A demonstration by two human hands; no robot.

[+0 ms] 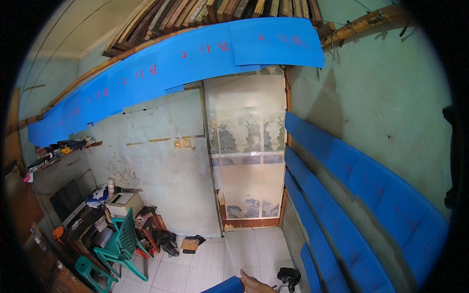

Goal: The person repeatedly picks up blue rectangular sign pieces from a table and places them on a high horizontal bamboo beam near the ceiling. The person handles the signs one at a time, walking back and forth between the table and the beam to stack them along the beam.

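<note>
At the bottom edge, my right hand (253, 283) is closed on one end of a blue sheet (223, 286), its thumb lying along the sheet's edge. Most of that sheet is cut off by the picture's lower border. My left hand does not show. Overhead, a row of similar blue sheets (195, 56) with red markings hangs along a bamboo pole (93, 72). More blue sheets (337, 163) hang in several rows along the right wall.
Wooden frames (181, 15) are stacked above the pole. At left stand a green plastic chair (126, 239), a green stool (93, 269), a monitor (67, 201) and a printer (123, 202). A black plastic bag (289, 277) lies on the tiled floor (207, 259), near a patterned door (249, 185).
</note>
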